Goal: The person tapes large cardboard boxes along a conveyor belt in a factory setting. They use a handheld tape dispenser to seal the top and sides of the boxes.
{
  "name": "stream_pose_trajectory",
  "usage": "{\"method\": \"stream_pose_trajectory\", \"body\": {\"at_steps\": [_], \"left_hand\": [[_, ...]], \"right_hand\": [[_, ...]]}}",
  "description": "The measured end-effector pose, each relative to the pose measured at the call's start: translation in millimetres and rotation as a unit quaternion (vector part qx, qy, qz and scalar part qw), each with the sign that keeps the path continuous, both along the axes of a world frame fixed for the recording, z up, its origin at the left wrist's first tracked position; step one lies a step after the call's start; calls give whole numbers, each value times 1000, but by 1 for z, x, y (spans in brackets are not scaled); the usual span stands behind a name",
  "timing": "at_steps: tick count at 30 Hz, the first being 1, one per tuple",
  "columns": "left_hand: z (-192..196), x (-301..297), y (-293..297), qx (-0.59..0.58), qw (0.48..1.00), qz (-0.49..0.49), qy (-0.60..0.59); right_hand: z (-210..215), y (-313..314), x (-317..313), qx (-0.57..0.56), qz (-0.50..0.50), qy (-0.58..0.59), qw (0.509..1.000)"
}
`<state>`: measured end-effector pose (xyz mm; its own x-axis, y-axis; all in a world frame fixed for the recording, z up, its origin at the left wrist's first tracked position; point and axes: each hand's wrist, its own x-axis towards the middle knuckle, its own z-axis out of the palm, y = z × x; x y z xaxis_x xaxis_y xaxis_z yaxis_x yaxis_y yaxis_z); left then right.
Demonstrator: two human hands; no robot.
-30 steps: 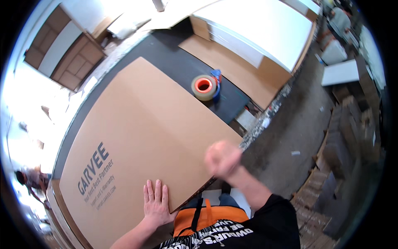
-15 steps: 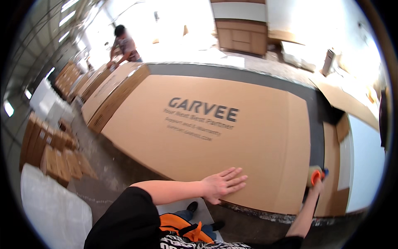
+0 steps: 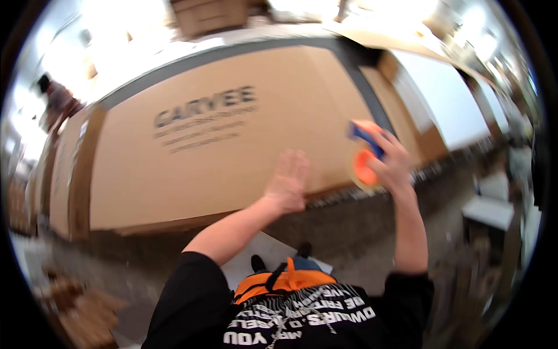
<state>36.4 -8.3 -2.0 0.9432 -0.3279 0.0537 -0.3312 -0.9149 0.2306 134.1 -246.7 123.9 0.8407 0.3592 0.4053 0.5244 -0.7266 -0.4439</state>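
Note:
A large flat cardboard box (image 3: 232, 157) with dark printing on top lies on a dark worktable (image 3: 273, 45). My left hand (image 3: 289, 181) rests at the box's near edge, fingers stretched out and pointing away from me, holding nothing. To its right, my right hand (image 3: 393, 161) grips a tape dispenser (image 3: 366, 139) with a blue and orange body and a roll of tape on an orange hub. The dispenser is held up over the near right corner of the box. Motion smears both hands somewhat.
Another cardboard box (image 3: 86, 168) stands against the left end, with more boxes beyond it. On the right is an open carton with a white panel (image 3: 444, 99) inside. A person (image 3: 58, 102) is at the far left. A wooden cabinet (image 3: 210, 16) stands behind the table.
My head view has swung to the right. The tape dispenser in my right hand has risen from beside the box's right end to over its near right corner. My left hand still lies flat.

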Motion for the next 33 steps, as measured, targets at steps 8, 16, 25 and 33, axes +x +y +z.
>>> {"method": "stream_pose_trajectory", "body": {"at_steps": [8,16,25,33], "left_hand": [[14,-1,-20,69,997,-20,37],[9,-6,-4,84,996,-29,21],[9,-4,-7,99,994,-35,-9],[8,-8,4,93,995,-34,-6]], "right_hand": [[6,56,-8,-344,-39,305,887],[-60,29,-108,-348,-47,318,881],[-117,31,-118,-319,25,307,896],[-151,10,-203,-276,37,349,895]]}}
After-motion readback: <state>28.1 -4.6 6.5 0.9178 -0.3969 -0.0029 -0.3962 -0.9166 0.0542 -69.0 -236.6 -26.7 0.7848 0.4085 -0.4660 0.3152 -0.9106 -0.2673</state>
